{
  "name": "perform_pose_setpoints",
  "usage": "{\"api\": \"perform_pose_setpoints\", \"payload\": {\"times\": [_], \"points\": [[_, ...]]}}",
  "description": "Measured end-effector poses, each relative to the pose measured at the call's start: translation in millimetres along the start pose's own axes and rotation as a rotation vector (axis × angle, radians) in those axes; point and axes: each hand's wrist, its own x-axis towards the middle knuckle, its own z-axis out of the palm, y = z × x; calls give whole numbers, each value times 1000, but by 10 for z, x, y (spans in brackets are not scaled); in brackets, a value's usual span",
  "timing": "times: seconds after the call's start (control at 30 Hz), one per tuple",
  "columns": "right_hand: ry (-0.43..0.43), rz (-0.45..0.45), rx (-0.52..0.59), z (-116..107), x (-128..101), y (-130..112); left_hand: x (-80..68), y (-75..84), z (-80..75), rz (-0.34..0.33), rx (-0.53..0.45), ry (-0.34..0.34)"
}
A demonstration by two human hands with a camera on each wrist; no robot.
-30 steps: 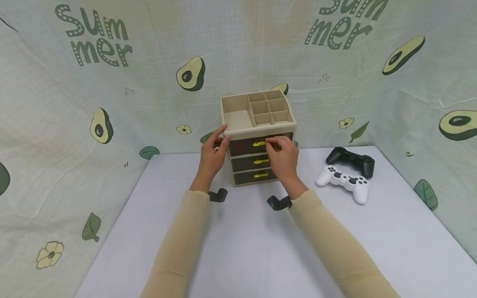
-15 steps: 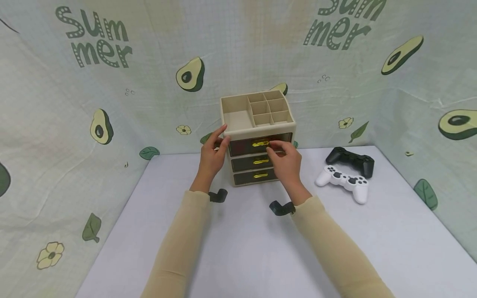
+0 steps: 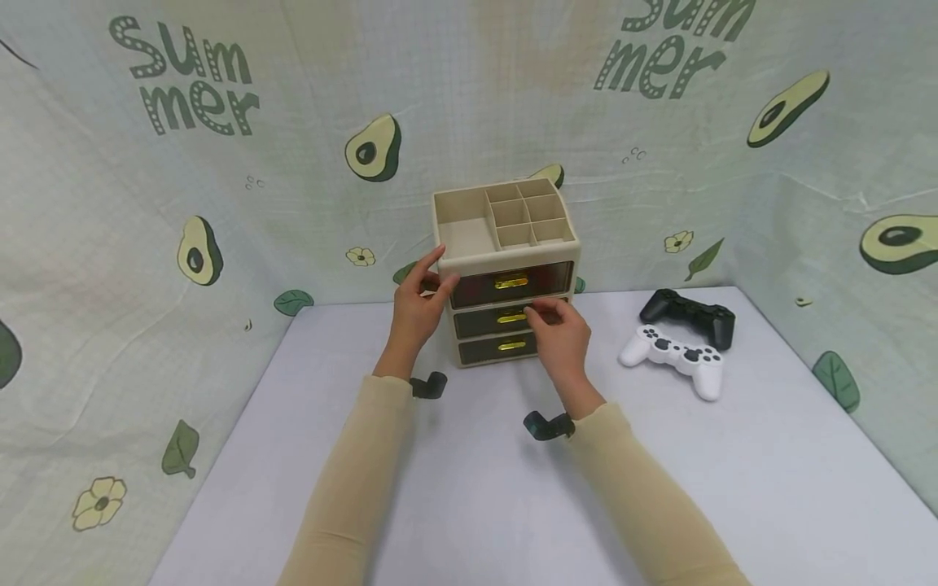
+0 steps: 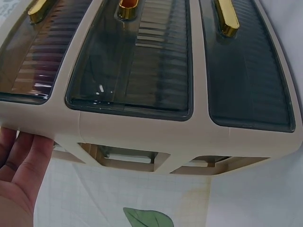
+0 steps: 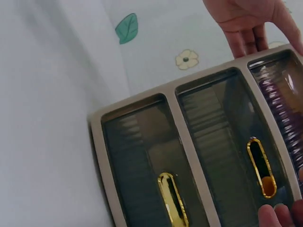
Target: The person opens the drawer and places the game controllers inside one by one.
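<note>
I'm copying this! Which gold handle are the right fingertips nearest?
The middle handle: the right hand has its fingertips beside it; the top handle sits higher, the bottom handle lower.

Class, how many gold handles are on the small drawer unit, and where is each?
3: top handle, on the upper drawer; middle handle, on the middle drawer, near the right hand; bottom handle, on the lowest drawer. The back of the unit is hidden.
</note>
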Motion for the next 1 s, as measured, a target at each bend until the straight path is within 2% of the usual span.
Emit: {"api": "perform_pose_setpoints", "payload": {"times": [0.17, 0.5, 0.73, 0.83, 1.0], "points": [[-8, 90, 51, 62, -43, 41, -2, -11, -2, -25, -10, -8], [-17, 276, 335, 187, -56, 54, 2, -9, 7, -39, -19, -8], [-6, 348, 486, 270, -51, -3, 4, -6, 12, -37, -18, -13], [-6, 368, 526, 291, -46, -19, 8, -5, 12, -37, -15, -13], [-5, 415, 532, 303, -34, -16, 8, -5, 4, -53, 1, -14]]}}
